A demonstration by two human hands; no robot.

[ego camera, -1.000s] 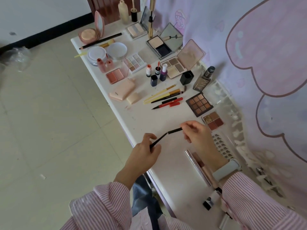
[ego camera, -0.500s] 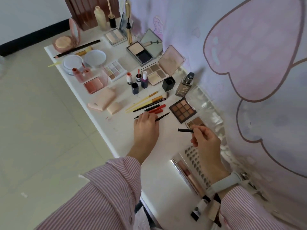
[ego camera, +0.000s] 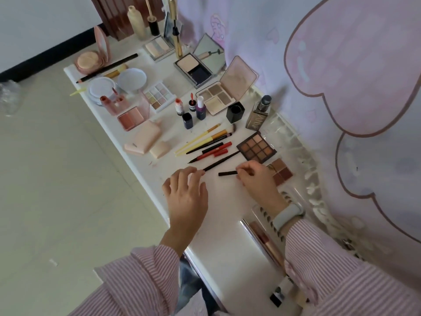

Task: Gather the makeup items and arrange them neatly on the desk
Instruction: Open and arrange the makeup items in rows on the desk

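Table edge: the white table [ego camera: 227, 247] runs diagonally; its near-left lip drops straight to the floor, just beside the left hand.
Left hand: left hand [ego camera: 185, 195] lies flat with fingers spread and relaxed, holding nothing; a fingertip touches the lower end of the black liner pen [ego camera: 222, 160].
Liner pen: lies uncapped on the table, parallel to the red pencils [ego camera: 214, 151] and yellow brushes [ego camera: 200, 137] in the row just beyond it.
Cap: black cap [ego camera: 227, 173] is pinched at one end by the right hand [ego camera: 255, 179], fingers curled around it, low over the table.
Palettes: brown eyeshadow palette [ego camera: 256, 147] touches or nearly touches the pen tip; a small quad palette [ego camera: 281, 173] sits just beside the right hand.
Risk: a nudge from the left fingertip could roll the pen toward the lip or smear its bare tip on the table.
Open room: bare tabletop between and below the two hands.
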